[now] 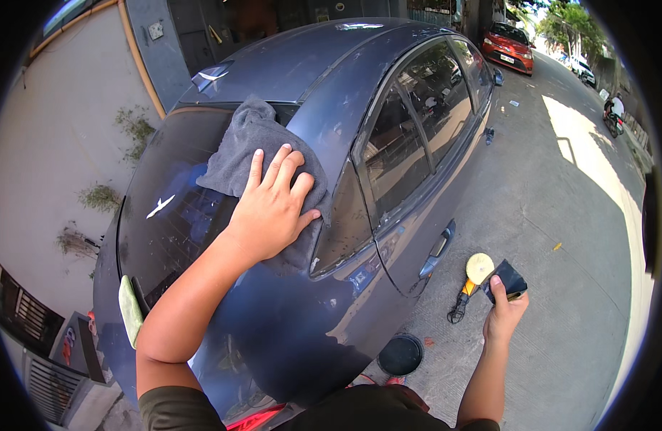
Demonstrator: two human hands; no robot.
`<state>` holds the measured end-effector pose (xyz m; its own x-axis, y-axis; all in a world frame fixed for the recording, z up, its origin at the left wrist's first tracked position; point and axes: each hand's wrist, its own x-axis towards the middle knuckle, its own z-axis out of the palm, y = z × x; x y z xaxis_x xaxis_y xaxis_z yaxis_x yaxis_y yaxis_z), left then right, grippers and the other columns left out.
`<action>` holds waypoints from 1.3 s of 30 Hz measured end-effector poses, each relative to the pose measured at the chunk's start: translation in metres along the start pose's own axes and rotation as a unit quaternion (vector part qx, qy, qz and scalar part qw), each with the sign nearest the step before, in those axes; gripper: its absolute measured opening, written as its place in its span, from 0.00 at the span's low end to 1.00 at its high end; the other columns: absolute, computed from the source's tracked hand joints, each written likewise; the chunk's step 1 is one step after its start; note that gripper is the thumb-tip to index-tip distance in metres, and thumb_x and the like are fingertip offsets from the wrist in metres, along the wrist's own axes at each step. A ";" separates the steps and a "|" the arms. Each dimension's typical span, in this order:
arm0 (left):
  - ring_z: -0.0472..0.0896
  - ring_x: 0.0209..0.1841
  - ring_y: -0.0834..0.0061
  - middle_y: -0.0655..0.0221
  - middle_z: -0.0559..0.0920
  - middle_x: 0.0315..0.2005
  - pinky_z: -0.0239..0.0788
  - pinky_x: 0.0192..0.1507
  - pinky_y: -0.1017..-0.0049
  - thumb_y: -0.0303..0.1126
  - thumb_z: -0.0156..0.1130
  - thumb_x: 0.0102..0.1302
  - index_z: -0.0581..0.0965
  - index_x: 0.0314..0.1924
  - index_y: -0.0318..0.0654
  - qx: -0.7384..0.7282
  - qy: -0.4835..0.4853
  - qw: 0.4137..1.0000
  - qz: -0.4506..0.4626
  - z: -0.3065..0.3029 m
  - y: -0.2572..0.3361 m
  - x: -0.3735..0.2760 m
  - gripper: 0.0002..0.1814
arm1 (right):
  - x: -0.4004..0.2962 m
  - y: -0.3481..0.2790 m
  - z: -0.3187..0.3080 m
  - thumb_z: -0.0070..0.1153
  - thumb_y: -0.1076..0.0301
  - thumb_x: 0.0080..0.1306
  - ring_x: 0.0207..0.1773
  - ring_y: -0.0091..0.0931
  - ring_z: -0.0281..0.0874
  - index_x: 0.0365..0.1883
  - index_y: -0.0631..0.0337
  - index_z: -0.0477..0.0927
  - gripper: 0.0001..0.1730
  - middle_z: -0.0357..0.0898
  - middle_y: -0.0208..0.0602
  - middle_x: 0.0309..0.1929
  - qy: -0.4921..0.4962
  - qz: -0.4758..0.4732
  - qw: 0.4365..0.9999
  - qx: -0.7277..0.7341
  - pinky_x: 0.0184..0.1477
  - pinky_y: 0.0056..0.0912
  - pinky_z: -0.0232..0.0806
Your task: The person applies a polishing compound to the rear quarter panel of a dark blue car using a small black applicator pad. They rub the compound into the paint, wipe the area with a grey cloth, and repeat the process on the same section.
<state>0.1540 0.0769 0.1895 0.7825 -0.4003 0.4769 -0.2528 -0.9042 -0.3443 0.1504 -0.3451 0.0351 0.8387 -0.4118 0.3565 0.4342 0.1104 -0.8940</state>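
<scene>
My left hand point(271, 204) lies spread on a dark grey microfiber cloth point(244, 145), pressing it against the rear pillar of a dark blue car point(331, 124), beside the rear window point(174, 178). Part of the cloth covers the window's edge. Out to the right, over the pavement, my right hand point(503, 307) grips a folded black sheet point(507, 280) between thumb and fingers; its material is unclear. A light green cloth or pad point(129, 310) rests at the lower left of the rear window.
On the concrete road lie a yellow corded polisher with a pale round pad point(479, 268) and a black bucket point(400, 354) close to the car. A wall point(67, 145) with plants stands left. A red car point(507, 47) is parked ahead; a person rides a motorcycle point(613, 114) at right.
</scene>
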 end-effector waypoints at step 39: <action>0.84 0.61 0.49 0.52 0.79 0.67 0.79 0.64 0.58 0.54 0.70 0.71 0.78 0.66 0.35 -0.437 -0.187 0.858 0.196 -0.021 0.057 -0.119 0.35 | -0.093 -0.027 0.114 0.70 0.73 0.71 0.28 0.21 0.80 0.43 0.66 0.78 0.11 0.84 0.36 0.31 -0.212 0.096 0.971 0.057 0.34 0.26 0.75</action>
<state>0.0349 0.0700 0.1304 0.6265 -0.7710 0.1144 -0.7405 -0.5429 0.3962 0.0981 -0.2069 0.0573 0.9573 0.0340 0.2872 0.2693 0.2578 -0.9279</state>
